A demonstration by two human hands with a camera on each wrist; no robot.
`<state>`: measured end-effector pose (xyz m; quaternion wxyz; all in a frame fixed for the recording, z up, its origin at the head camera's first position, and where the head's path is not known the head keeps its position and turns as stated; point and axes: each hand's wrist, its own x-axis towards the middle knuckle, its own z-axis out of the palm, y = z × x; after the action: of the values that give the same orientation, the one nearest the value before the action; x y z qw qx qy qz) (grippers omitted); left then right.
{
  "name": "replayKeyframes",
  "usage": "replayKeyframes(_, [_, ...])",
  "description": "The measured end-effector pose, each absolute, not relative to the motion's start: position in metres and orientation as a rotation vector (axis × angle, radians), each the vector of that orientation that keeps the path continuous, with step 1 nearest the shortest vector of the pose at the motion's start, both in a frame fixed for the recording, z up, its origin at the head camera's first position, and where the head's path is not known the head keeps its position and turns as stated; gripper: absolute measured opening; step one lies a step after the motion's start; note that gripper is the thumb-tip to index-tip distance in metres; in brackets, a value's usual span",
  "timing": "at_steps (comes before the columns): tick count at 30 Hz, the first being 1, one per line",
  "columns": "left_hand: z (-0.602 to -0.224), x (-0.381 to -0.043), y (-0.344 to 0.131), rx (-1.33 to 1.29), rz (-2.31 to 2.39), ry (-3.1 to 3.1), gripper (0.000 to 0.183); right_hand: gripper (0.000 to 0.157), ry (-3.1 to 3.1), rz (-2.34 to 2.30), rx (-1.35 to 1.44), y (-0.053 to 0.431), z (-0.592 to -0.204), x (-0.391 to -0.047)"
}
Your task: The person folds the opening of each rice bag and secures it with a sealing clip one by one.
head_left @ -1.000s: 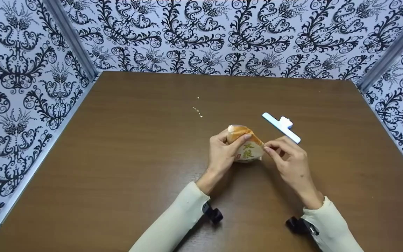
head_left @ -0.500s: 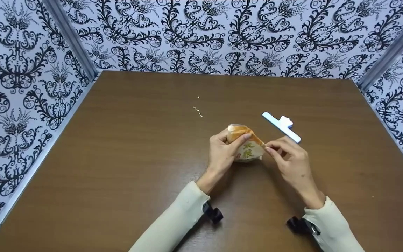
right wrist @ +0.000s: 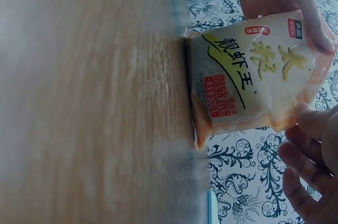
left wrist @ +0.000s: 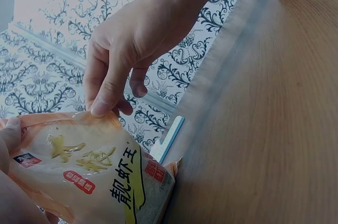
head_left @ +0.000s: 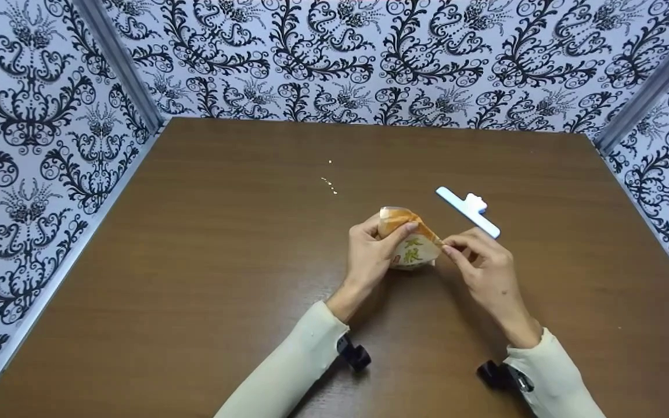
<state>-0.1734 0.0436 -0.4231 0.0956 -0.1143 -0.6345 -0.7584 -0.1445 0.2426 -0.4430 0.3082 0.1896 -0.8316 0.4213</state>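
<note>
A plastic food bag (head_left: 413,253), cream with orange edges and printed characters, stands upright on the table between both hands. My left hand (head_left: 369,249) grips its upper left side, thumb across the front. With thumb and forefinger, my right hand (head_left: 481,264) pinches the bag's upper right corner. The right wrist view shows the bag (right wrist: 248,71) with its base on the table and its top edge folded. In the left wrist view, the right hand (left wrist: 132,44) holds the top edge. What the bag contains is hidden.
A pale blue and white bag clip (head_left: 468,210) lies just beyond the right hand. Several small light crumbs (head_left: 330,184) are scattered farther back on the brown table (head_left: 207,232). Patterned panels (head_left: 334,64) stand along the back and sides.
Almost nothing differs. The right hand has shifted very slightly to the right while pinching the bag's corner; the left hand keeps its grip.
</note>
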Motion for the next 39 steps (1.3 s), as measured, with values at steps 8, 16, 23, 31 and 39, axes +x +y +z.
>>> replayKeyframes(8, [-0.4235, -0.1731, 0.044, -0.342, -2.254, -1.883, 0.017, 0.016, -2.207, 1.101, 0.504, 0.2436, -0.4431, -0.1445])
replayKeyframes(16, [-0.4235, -0.1729, 0.0443, -0.327, -2.256, -1.886, 0.018, 0.014, -2.222, 1.086, 0.493, 0.2443, -0.4425, -0.1436])
replayKeyframes(23, [-0.4243, -0.1729, 0.0449, -0.316, -2.257, -1.89, 0.018, 0.013, -2.226, 1.081, 0.497, 0.2448, -0.4419, -0.1427])
replayKeyframes(31, [-0.4231, -0.1724, 0.0444, -0.338, -2.267, -1.868, 0.017, 0.014, -2.229, 1.095, 0.493, 0.2462, -0.4431, -0.1423])
replayKeyframes(39, [-0.4234, -0.1727, 0.0443, -0.32, -2.269, -1.867, 0.017, 0.014, -2.24, 1.088, 0.492, 0.2472, -0.4439, -0.1422])
